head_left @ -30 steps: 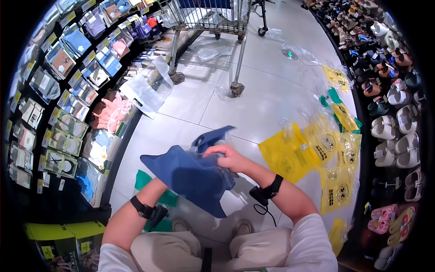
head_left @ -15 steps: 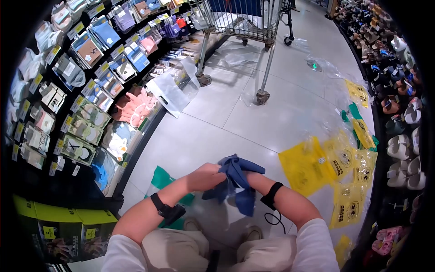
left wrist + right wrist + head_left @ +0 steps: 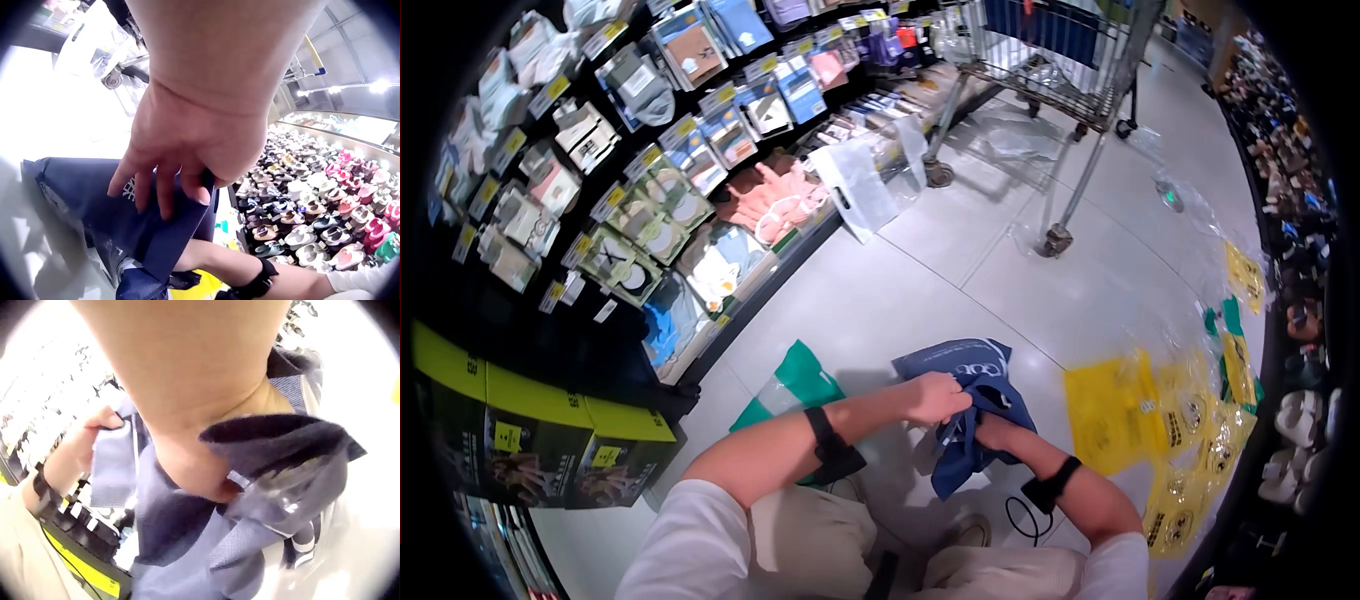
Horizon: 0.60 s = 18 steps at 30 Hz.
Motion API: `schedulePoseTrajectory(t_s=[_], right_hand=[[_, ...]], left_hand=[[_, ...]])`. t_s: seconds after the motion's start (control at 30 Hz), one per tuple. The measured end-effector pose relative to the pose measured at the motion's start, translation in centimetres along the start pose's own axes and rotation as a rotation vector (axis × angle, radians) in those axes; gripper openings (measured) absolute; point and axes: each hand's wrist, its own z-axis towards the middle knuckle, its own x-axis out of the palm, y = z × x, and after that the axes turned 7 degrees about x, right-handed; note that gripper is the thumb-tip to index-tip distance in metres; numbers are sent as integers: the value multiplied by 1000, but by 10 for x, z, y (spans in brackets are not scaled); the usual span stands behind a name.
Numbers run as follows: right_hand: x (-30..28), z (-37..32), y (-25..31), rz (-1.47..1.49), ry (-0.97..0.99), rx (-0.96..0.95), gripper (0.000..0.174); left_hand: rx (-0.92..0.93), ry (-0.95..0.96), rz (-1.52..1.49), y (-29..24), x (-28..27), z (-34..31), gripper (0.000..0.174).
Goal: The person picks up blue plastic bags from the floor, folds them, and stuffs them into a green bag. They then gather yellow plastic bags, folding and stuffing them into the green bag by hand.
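Observation:
A dark blue fabric bag (image 3: 955,354) with white lettering is between my two hands, close over the floor in front of my knees. My left hand (image 3: 940,398) pinches its upper edge; in the left wrist view those fingers (image 3: 165,190) curl over the blue cloth beside a white print. My right hand (image 3: 997,434) reaches into the folds from the right. In the right wrist view cloth covers most of its fingers, so I cannot tell what they hold. Clear plastic (image 3: 284,487) shows within the folds.
Yellow printed plastic bags (image 3: 1112,410) lie on the floor at right, a green bag (image 3: 800,375) at left. A metal shopping cart (image 3: 1060,90) stands ahead. Packaged goods (image 3: 640,225) fill the left shelf, with boxes (image 3: 530,430) below. Shoes (image 3: 1290,200) line the right.
The blue bag has gone from spread out to bunched, then opened out with its lettering showing. My left hand has come from beneath it to its upper edge. The view has turned left.

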Motion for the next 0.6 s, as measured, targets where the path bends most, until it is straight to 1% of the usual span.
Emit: schedulePoseTrajectory(t_s=[0.03,0.07,0.1,0.13,0.17,0.23,0.27,0.3,0.33,0.37,0.4,0.43,0.5,0.53,0.57,0.6], right_hand=[[-6,-21,22,93,-82,54,42],[-11,-31,33,89,-69,45,42],[-19,-39,40,243,57,36,53],[-24,-44,45,398,181,29,65],[-24,-49,46,398,185,25,65],[-22,-59,46,215,-70,-77,96],[-23,-63,48,181,-45,-70,117],[-25,-70,55,182,-49,-62,117],[-27,-78,67,151,-32,-182,115],[-27,-83,74,119,-15,-302,113],[-23,-76,68,42,-105,-445,101],[-19,-71,63,43,-108,-435,101],[-14,-65,58,-117,-222,-395,88],[-18,-69,66,-273,-322,-405,80],[-18,-62,58,-271,-325,-395,80],[-16,-46,41,-267,-207,-241,80]], left_hand=[[112,-49,54,8,-3,2,43],[33,-85,0,-14,-12,-9,42],[22,-93,-2,-10,-10,-8,42],[53,-196,75,-5,-7,-3,40],[87,-295,153,-5,-6,-1,39],[84,-319,182,-2,-9,2,37],[44,-395,151,1,-8,5,36],[5,-471,118,5,-6,10,35],[210,-520,320,21,-2,13,34],[216,-514,314,11,-7,9,34],[-5,-435,28,-9,-18,3,32],[-227,-343,-255,-19,-22,-1,32],[-216,-334,-265,8,-16,4,32],[155,-380,155,30,-12,4,31],[528,-407,571,41,-9,3,31],[540,-361,425,35,-10,1,33]])
